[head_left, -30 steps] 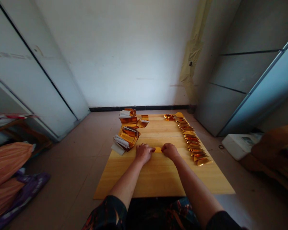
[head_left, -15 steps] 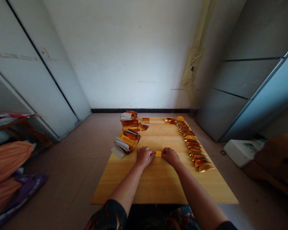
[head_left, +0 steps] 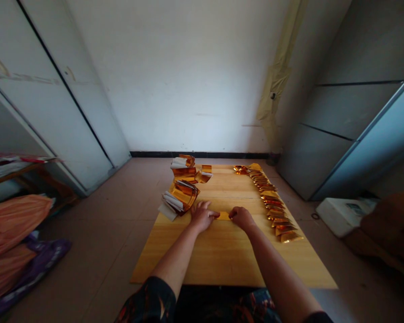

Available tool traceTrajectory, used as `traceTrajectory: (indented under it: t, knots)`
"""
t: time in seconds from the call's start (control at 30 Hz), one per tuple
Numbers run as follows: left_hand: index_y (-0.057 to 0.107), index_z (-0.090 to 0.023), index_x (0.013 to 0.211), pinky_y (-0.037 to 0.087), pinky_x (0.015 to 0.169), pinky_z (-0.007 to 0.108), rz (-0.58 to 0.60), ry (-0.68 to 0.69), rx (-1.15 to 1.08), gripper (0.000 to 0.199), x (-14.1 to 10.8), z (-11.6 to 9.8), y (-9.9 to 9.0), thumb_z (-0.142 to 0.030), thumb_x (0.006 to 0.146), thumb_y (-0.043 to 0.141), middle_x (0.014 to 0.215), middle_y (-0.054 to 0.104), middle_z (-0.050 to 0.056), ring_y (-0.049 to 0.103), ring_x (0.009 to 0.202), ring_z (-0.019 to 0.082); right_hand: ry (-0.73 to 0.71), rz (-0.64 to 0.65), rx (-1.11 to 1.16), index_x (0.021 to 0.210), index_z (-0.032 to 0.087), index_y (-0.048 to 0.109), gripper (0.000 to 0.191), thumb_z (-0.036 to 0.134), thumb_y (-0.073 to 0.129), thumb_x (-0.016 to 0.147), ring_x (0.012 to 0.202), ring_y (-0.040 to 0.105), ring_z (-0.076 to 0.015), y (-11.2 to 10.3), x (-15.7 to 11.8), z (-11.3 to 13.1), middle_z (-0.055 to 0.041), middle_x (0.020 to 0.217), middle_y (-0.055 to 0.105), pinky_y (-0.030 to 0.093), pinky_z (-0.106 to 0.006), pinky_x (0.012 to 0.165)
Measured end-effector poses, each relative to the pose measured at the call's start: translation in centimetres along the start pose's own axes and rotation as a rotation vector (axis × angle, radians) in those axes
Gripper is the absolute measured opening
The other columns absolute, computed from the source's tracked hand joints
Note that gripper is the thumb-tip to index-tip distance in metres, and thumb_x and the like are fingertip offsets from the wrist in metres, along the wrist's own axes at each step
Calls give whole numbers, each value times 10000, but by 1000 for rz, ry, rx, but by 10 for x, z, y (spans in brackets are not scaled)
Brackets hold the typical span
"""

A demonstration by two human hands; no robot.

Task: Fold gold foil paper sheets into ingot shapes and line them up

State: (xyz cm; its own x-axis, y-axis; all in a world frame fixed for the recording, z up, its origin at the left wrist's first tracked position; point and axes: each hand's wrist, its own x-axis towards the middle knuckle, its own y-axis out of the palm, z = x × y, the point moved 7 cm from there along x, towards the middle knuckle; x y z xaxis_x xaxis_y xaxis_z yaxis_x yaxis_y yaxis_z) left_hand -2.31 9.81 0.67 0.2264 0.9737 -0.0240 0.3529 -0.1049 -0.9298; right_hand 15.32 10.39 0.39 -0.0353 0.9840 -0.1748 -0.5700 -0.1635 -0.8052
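A small folded piece of gold paper (head_left: 224, 216) lies on the wooden table (head_left: 222, 251) between my two hands. My left hand (head_left: 202, 216) rests on the table with its fingers spread, the thumb and a fingertip touching the paper's left end. At the right end, my right hand (head_left: 241, 218) pinches the paper with its fingers closed. Loose stacks of gold and white sheets (head_left: 183, 195) lie beyond my left hand. Along the table's right side runs a row of folded gold pieces (head_left: 274, 206).
More gold sheets (head_left: 184, 173) lie at the far left of the table, and a crumpled gold piece (head_left: 240, 170) at the far right. A refrigerator (head_left: 336, 107) and a white box (head_left: 338, 216) stand to the right; cabinets (head_left: 74, 103) and orange bags (head_left: 16, 220) are on the left.
The fingers of my left hand have spread out more. My hands are slightly farther apart, and more of the gold paper between them shows. The view has shifted a little.
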Motion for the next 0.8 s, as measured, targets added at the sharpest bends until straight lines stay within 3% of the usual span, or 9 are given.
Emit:
traceTrajectory:
  t: [0.13,0.23,0.3,0.4,0.47,0.63,0.8]
  knots:
    - [647,-474,1050,162,1055,554,72,1,10,274,-1,3,1,-354,853,499,1461,354,-82,224,1339,279,-14,11,-9,751,200,705,249,42,531,667,815,640,-133,2,2,-1,-14,837,720,421,-180,692]
    - [682,-438,993,159,1034,588,26,22,56,278,-5,-8,-5,-305,858,480,1430,403,-44,244,1325,291,-35,-2,-33,742,196,703,251,40,517,681,816,637,-132,1,1,1,-19,839,717,419,-183,696]
    - [714,-376,922,156,1025,590,-39,98,113,270,-8,-25,-10,-238,830,501,1395,439,-4,277,1296,301,-36,-3,-49,740,196,699,254,31,513,684,819,634,-129,0,1,2,-18,842,715,414,-180,696]
    - [729,-213,824,256,1000,497,-57,193,158,226,-7,-54,-9,-212,818,503,1178,572,115,394,1176,296,-17,12,-82,748,197,695,199,70,550,701,813,631,-136,0,1,5,-25,837,713,407,-185,684]
    - [706,-163,902,345,931,405,-12,197,150,290,-3,-65,-2,-173,857,420,1041,604,137,464,1084,261,-18,5,-110,764,196,695,155,121,565,729,812,628,-143,-1,-1,7,-34,842,711,402,-191,677]
    - [643,-176,1038,400,800,287,14,162,106,333,1,-64,7,-164,890,344,1025,593,87,526,947,195,-116,-28,-159,891,226,692,215,186,487,841,863,616,-129,-1,-10,10,-29,916,685,395,-183,709]
    - [670,-200,966,384,782,281,-21,223,64,307,-5,-58,8,-176,879,377,980,583,76,516,942,200,-197,-51,-291,1058,270,665,277,262,429,913,865,615,-121,0,-24,11,-40,996,631,402,-179,704]
